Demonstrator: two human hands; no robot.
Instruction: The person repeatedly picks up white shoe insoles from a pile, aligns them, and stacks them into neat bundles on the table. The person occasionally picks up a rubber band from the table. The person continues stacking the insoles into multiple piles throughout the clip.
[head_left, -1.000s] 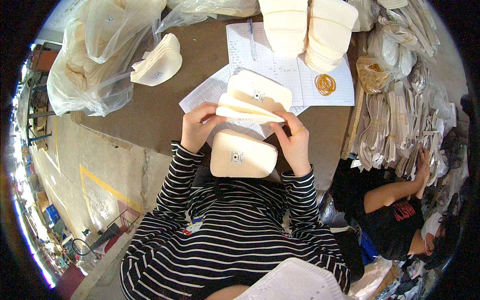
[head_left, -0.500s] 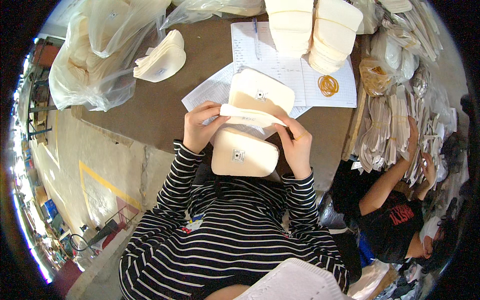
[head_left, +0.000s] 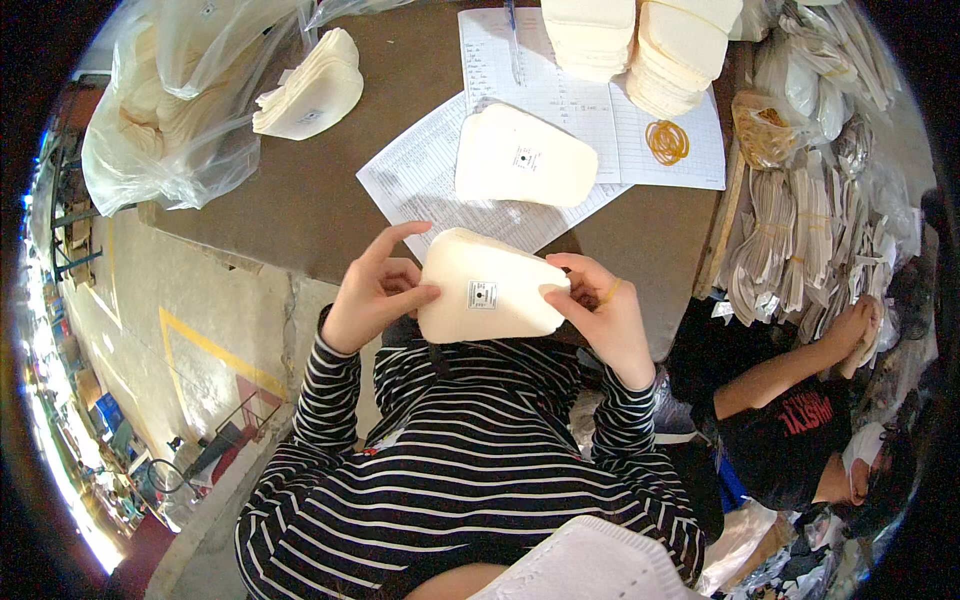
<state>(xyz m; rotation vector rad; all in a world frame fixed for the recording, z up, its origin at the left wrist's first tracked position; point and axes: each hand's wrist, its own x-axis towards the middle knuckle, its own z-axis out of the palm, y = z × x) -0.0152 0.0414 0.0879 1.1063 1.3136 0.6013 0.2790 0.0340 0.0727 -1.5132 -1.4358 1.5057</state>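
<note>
A cream foam pad (head_left: pixel 450 300) with rounded corners and a small printed label lies face up in front of me, near the table edge. My right hand (head_left: pixel 600 310) pinches its right edge between thumb and fingers. At its left edge is my left hand (head_left: pixel 375 290), the thumb touching the pad, the index finger stretched out and apart, the other fingers curled. Just beyond lies a second stack of cream foam pads (head_left: pixel 500 165) with a similar label, resting on printed sheets (head_left: pixel 400 190). Whether more pads lie under the near one is hard to see.
Banded pad stacks (head_left: pixel 590 40), a pen (head_left: pixel 514 45) and yellow rubber bands (head_left: pixel 667 142) lie on papers at the back. Left are a fanned pad bundle (head_left: pixel 315 90) and a plastic bag of pads (head_left: pixel 165 120). At right, a co-worker's arm (head_left: pixel 775 370) reaches toward bundled strips (head_left: pixel 765 245).
The pad held up between both hands is no longer raised; my hands have come down to the near pad. My left index finger has spread away. The co-worker's arms have lowered.
</note>
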